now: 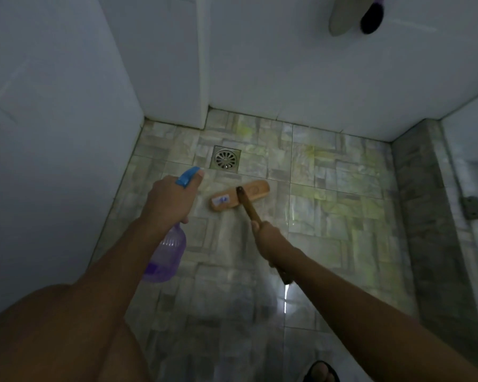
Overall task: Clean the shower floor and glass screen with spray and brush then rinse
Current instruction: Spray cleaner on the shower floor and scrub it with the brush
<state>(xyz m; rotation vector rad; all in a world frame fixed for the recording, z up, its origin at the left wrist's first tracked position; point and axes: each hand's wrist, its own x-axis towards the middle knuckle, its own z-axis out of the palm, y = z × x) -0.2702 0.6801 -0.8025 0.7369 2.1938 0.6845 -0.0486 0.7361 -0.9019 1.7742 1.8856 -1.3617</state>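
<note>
- Left hand (169,199) grips purple spray bottle (167,252) at the neck. Blue nozzle (187,176) points far, twd the drain (226,158); bottle body trails near, under the wrist.
- Right hand (268,237) clenched round brush handle (247,205), which slants far-left from hand down to the head.
- Wooden brush head (239,198) lies on tiled shower floor (329,216), long axis approx left-right, just near-right of drain.

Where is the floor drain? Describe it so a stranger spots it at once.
Start at the tiled shower floor and go to its far edge, near the white wall corner that juts out. Just beyond the wooden brush head lies the floor drain, the only square metal grate among stone-patterned tiles.
</note>
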